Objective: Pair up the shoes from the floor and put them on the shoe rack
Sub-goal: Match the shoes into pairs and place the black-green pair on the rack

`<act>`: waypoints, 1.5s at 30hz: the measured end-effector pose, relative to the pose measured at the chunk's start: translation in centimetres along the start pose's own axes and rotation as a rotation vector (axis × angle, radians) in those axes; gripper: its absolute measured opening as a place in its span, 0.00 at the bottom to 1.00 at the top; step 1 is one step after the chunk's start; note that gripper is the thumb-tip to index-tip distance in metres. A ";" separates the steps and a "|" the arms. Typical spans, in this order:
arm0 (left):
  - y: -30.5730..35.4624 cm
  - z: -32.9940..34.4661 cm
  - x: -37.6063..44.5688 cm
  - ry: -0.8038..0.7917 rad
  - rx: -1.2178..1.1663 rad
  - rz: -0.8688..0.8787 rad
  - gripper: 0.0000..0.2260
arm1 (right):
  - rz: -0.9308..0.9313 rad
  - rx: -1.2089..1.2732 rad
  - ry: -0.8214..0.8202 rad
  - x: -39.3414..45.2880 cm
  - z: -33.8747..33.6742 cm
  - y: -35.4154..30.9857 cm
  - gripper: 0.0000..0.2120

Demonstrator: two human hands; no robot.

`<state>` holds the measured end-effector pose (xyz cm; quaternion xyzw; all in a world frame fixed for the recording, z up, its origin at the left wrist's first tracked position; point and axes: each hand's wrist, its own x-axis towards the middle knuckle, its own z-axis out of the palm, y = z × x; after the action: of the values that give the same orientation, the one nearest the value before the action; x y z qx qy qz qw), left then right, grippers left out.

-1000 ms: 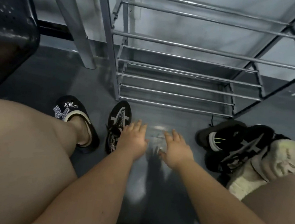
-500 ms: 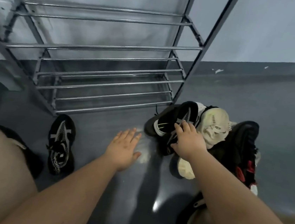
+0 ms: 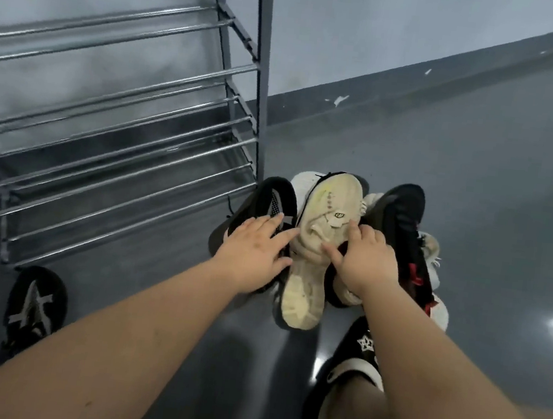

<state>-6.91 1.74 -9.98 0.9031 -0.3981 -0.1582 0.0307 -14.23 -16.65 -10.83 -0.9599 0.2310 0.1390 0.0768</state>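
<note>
A heap of shoes lies on the grey floor right of the metal shoe rack (image 3: 258,111). In its middle a cream sneaker (image 3: 308,282) shows its sole. My left hand (image 3: 256,252) rests with straight fingers on a black sneaker (image 3: 269,198) at the heap's left. My right hand (image 3: 366,257) lies over the cream sneaker's right edge, fingers bent, thumb on the sole. A black shoe with red marks (image 3: 406,238) lies on the heap's right. A single black sneaker with white stripes (image 3: 35,306) sits alone at lower left.
The rack's bar shelves (image 3: 110,142) hold nothing. My right foot in a black slipper (image 3: 349,372) stands just below the heap. A grey wall with a dark skirting runs behind; open grey floor spreads to the right.
My view has swung right, toward the heap. My left hand moved from the bare floor onto the black sneaker. My right hand shifted right, from that black sneaker to the cream one.
</note>
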 end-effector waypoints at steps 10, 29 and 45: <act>3.1 1.7 6.3 -0.090 -0.855 -0.425 0.27 | 0.064 0.611 -0.070 1.6 1.6 0.8 0.46; -2.7 -0.4 -2.9 0.193 -1.417 -0.463 0.17 | 0.137 1.367 0.007 -0.3 1.3 -9.9 0.41; -13.4 2.9 -20.2 0.131 -1.777 -0.908 0.12 | -0.145 1.084 -0.660 -6.3 5.6 -25.2 0.24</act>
<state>-11.06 25.77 -9.87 0.6259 0.2497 -0.3451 0.6533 -9.23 9.45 -12.11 -0.7046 0.1671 0.2853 0.6279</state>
